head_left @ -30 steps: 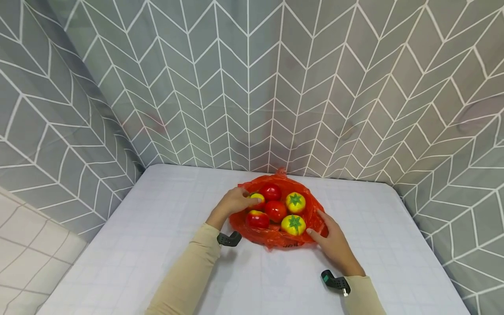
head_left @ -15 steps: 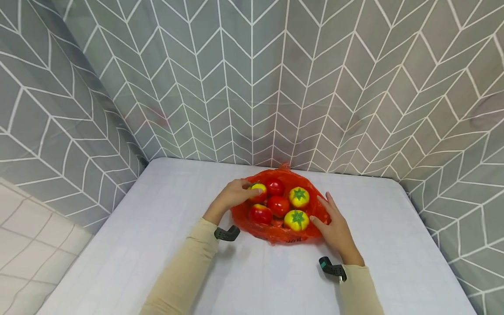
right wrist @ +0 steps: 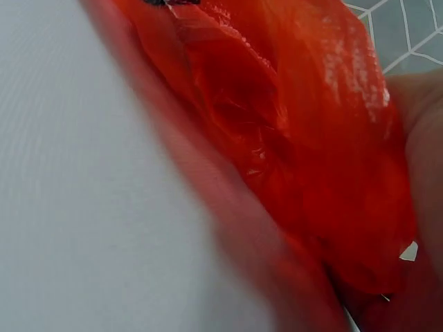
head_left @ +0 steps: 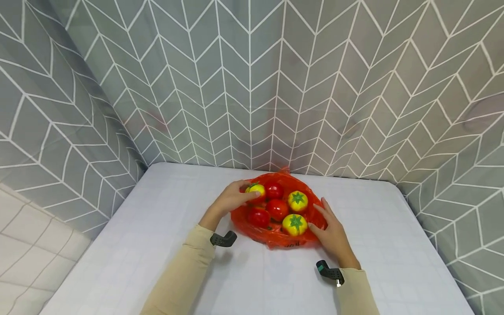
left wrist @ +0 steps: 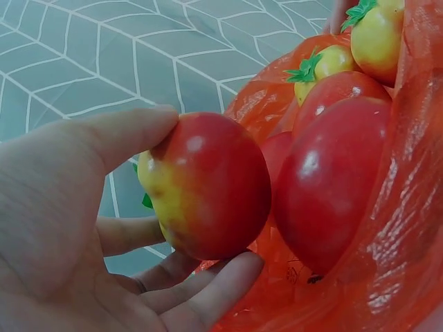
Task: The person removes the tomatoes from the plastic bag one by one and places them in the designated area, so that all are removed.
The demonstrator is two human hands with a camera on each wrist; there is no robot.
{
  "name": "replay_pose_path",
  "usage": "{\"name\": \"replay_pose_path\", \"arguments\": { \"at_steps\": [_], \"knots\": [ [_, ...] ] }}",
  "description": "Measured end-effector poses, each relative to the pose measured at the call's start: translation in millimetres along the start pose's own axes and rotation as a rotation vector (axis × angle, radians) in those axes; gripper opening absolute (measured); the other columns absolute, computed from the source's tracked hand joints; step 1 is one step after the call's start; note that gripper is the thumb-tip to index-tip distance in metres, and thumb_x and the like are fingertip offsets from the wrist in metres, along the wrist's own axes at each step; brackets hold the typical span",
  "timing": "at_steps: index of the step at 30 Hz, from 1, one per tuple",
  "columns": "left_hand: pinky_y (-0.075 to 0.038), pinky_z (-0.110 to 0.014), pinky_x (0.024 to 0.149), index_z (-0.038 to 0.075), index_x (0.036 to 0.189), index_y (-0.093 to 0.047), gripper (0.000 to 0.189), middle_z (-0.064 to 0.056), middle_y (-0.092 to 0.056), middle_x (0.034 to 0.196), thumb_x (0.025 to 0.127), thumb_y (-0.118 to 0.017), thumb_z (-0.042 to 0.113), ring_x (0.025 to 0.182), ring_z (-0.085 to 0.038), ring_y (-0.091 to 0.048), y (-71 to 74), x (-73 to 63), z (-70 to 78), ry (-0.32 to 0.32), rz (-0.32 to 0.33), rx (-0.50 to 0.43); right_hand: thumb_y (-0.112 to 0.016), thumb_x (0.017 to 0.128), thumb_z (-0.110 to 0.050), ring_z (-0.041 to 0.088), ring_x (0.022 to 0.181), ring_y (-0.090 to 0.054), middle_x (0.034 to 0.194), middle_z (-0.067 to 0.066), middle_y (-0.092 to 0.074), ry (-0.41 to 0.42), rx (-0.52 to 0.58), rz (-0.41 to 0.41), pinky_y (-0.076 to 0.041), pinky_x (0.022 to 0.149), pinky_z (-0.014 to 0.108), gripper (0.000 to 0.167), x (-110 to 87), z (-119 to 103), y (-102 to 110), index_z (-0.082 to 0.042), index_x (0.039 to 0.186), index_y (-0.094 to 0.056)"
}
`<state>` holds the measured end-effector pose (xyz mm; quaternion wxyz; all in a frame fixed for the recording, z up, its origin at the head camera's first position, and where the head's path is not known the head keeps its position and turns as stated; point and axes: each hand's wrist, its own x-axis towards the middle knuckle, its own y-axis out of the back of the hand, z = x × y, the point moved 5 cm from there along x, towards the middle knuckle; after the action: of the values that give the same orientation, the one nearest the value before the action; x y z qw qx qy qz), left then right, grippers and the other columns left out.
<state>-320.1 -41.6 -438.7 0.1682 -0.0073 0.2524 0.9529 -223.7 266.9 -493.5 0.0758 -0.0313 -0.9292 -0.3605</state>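
My left hand (head_left: 230,199) grips a toy tomato (left wrist: 221,187) between thumb and curled fingers, at the left side of a red plastic bag (head_left: 252,229). That tomato is red with a yellow top and a bit of green leaf. Inside the spread bag lie several others: plain-looking red tomatoes (head_left: 277,210) and yellow tomatoes (head_left: 295,225) with green star-shaped leaves. At the bag's right edge rests my right hand (head_left: 335,238), thumb and fingers spread against the plastic. In the right wrist view the bag (right wrist: 332,159) hides most of its fingers.
The bag lies near the far edge of a table with a white cloth (head_left: 181,188). Behind and beside the table hangs a grey curtain (head_left: 252,87) with white chevron lines. Each wrist wears a black camera mount (head_left: 223,239).
The lower-left tomato in the bag has turned, so its yellow top no longer shows. More yellow and green shows on the tomato in my left hand. My right hand stays at the bag's edge.
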Motion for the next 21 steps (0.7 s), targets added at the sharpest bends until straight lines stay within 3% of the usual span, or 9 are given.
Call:
{"name": "replay_pose_path", "arguments": {
  "at_steps": [8, 16, 21],
  "knots": [
    [-0.052, -0.049, 0.097, 0.008, 0.14, -0.055, 0.068, -0.007, -0.06, 0.129, 0.086, -0.076, 0.045, 0.119, -0.027, -0.055, 3.5, -5.5, 5.4, -0.046, 0.021, 0.015, -0.068, 0.094, -0.027, 0.042, 0.149, -0.017, 0.166, 0.014, -0.012, -0.068, -0.024, -0.04, -0.021, 0.113, 0.065, 0.07, -0.7, -0.3, -4.2, -0.006, 0.154, -0.037],
    [-0.052, -0.049, 0.096, 0.012, 0.141, -0.052, 0.067, -0.006, -0.059, 0.13, 0.086, -0.076, 0.042, 0.117, -0.027, -0.055, -0.3, -2.9, 6.3, -0.05, 0.011, 0.013, -0.067, 0.096, -0.031, 0.044, 0.149, -0.015, 0.166, 0.016, -0.01, -0.123, -0.031, -0.066, -0.025, 0.111, 0.066, 0.074, -1.8, 3.2, -4.5, -0.011, 0.158, -0.031],
    [-0.05, -0.05, 0.099, 0.017, 0.142, -0.051, 0.069, -0.003, -0.057, 0.133, 0.084, -0.078, 0.042, 0.12, -0.026, -0.053, -2.7, -3.7, 9.8, -0.089, 0.015, 0.012, -0.067, 0.095, -0.031, 0.044, 0.149, -0.014, 0.166, 0.016, -0.01, -0.128, -0.024, -0.068, -0.025, 0.111, 0.066, 0.075, -2.5, 2.6, -4.5, -0.011, 0.158, -0.031]
  ]
}}
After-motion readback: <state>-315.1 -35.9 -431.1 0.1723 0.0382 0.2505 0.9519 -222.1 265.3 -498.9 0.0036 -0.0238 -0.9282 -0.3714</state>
